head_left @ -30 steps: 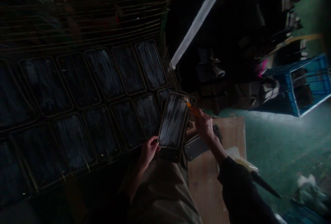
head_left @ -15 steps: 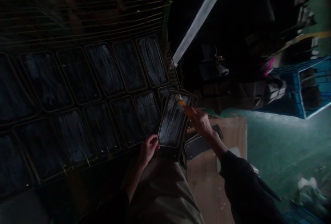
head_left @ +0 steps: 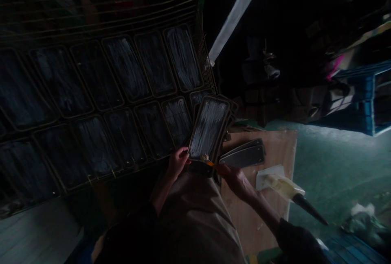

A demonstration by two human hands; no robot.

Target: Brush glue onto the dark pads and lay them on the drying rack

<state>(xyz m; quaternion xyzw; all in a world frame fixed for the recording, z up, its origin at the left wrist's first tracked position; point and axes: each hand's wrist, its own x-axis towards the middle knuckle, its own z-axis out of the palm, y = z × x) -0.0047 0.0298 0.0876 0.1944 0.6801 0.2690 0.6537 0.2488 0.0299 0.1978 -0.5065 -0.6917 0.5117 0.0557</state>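
Observation:
My left hand [head_left: 178,162] grips the lower left corner of a dark rectangular panel [head_left: 209,127] streaked with white, held on top of a small stack over my lap. My right hand [head_left: 232,175] is closed on a small brush with an orange ferrule [head_left: 207,161], whose tip touches the panel's near edge. Two more dark panels [head_left: 244,156] lie on a wooden board [head_left: 275,146] just right of the stack.
A wire rack [head_left: 100,89] holding several coated panels in rows fills the left. A white container with a dark-handled tool [head_left: 287,190] sits on the board. A blue crate [head_left: 375,93] stands at the far right, and a green floor [head_left: 336,166] lies beyond the board.
My right hand drew the brush from the panel's far top edge down to its near edge. The view tilted, and the white container has come into sight.

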